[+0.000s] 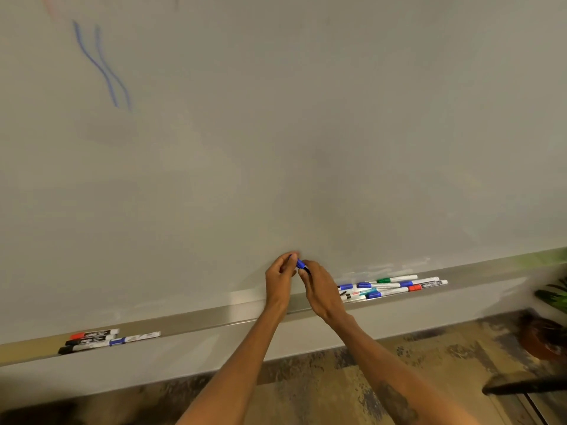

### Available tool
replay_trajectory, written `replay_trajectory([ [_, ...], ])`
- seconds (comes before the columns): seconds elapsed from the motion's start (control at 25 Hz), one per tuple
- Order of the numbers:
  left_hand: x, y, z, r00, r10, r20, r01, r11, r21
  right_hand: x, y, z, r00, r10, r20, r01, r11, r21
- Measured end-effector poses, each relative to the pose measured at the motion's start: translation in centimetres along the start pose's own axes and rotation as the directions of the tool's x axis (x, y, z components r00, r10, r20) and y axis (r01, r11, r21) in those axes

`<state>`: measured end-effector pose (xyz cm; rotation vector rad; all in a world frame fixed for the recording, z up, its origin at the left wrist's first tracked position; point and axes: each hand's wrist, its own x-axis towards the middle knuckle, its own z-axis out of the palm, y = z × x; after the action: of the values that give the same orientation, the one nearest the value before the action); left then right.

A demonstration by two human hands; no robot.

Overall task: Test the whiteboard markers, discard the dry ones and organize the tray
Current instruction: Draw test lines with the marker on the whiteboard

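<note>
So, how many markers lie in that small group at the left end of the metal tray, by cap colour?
Red-capped white-barrelled markers: 1
Black-capped white-barrelled markers: 2
Blue-capped white-barrelled markers: 1
Total: 4

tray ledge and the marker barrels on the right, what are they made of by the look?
Tray ledge: looks like brushed or anodised metal, probably aluminium; grey-silver, a bright highlight line runs along its front edge. Could be painted.

Marker barrels: likely plastic; glossy white bodies with print and coloured caps in blue, green and red. Too small to tell more.
</note>
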<state>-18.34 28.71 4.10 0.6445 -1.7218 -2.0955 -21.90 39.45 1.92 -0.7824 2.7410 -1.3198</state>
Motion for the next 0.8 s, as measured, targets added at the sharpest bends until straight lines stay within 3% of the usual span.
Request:
replay_trajectory([
  [0.16,-0.9,4.1,-1.2,0.997,0.042,0.06,-0.036,0.994,-0.099,0.5,-4.2,-0.1,0.984,-0.006,-0.177,-0.006,0.998,-0.066],
  [0.36,-1.1,8.9,-2.5,0.988,0.142,0.065,-0.14,0.99,-0.034,1.8,-9.0,-0.3,0.948,-0.055,-0.314,0.007,0.988,-0.152],
  [0.8,-1.2,15.7,-6.1,0.962,0.266,0.06,-0.263,0.963,-0.055,3.8,-16.7,0.3,0.923,-0.114,-0.368,0.052,0.983,-0.174],
])
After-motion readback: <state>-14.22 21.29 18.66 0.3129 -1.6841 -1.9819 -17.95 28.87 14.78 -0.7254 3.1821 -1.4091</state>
